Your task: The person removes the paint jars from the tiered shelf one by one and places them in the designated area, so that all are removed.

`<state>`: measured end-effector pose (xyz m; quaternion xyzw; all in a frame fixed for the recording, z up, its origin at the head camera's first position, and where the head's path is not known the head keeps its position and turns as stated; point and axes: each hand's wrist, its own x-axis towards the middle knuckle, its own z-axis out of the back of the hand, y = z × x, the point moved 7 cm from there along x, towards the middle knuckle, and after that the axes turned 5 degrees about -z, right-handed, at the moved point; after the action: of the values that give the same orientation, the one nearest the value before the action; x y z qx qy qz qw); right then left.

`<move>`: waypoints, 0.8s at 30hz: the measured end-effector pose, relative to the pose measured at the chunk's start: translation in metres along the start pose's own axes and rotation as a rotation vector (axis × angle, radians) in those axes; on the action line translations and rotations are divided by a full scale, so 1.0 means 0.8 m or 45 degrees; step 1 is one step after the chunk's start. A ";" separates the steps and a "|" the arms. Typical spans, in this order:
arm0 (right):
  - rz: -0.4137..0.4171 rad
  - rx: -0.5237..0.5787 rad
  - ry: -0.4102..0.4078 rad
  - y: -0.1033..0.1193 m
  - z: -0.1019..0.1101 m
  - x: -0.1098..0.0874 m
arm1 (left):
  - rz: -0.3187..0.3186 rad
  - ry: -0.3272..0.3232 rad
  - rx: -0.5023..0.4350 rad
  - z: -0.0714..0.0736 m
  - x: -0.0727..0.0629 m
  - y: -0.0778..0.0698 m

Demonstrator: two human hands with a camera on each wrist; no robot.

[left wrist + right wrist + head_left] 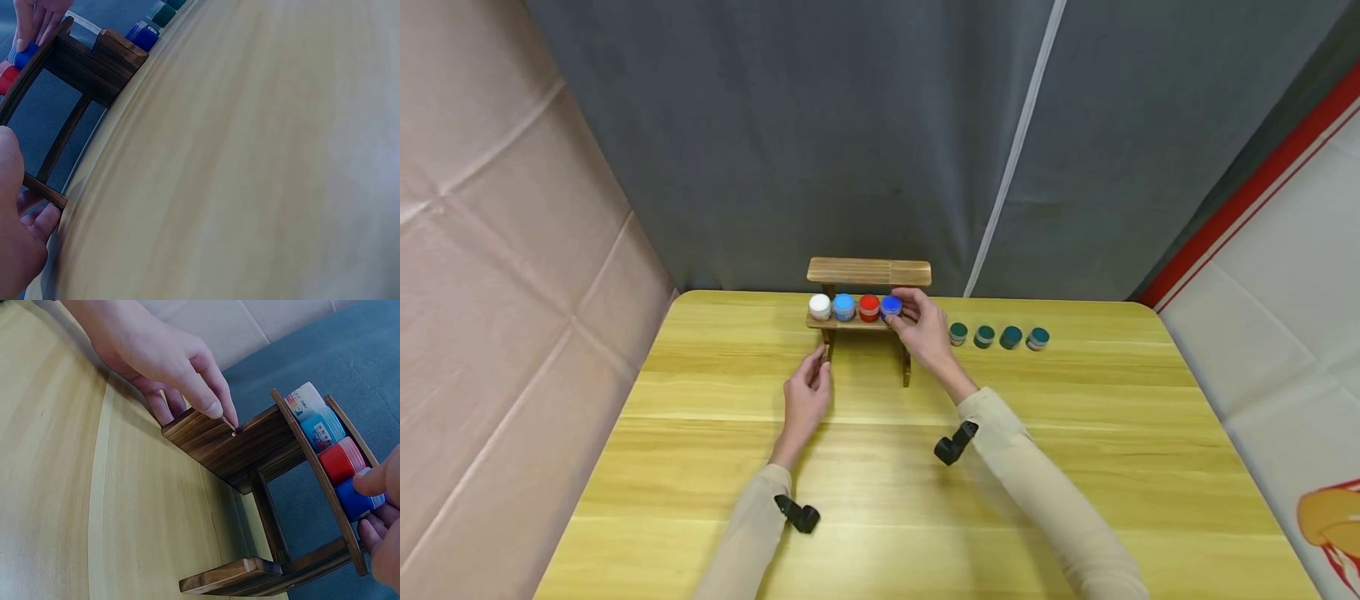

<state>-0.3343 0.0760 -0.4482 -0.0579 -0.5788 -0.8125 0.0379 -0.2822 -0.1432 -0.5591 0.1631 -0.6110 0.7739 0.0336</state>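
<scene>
A small dark-brown wooden rack [869, 272] with two tiers stands at the back of the table. On its lower shelf a white paint jar [820, 307], a light-blue jar [844, 307], a red jar [869, 307] and a dark-blue jar [355, 499] stand in a row. My right hand [925, 332] pinches the dark-blue jar at the row's right end, thumb in front and fingers behind. Meanwhile my left hand [806, 402] grips the rack's left side panel [203, 434] near its front end, as the right wrist view shows.
Several green- and teal-lidded jars, one of them a green-lidded jar [984, 337], stand in a line right of the rack. Behind the table [865, 500] hangs a grey curtain [775, 150]. Padded walls flank both sides.
</scene>
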 end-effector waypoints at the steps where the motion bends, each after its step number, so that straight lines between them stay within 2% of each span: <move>1: -0.001 0.005 -0.002 0.000 0.001 -0.001 | -0.001 0.002 0.001 0.000 0.000 0.000; 19: 0.044 0.031 -0.039 0.002 0.033 -0.009 | 0.032 -0.009 -0.015 -0.002 0.000 -0.001; 21: 0.043 0.030 -0.043 0.000 0.037 -0.009 | 0.038 -0.009 -0.003 -0.002 -0.001 -0.005; 24: 0.037 0.020 -0.052 -0.002 0.041 -0.010 | 0.034 -0.004 0.008 0.000 -0.004 -0.024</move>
<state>-0.3246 0.1072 -0.4402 -0.0827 -0.5851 -0.8059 0.0384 -0.2743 -0.1382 -0.5423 0.1565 -0.6106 0.7760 0.0217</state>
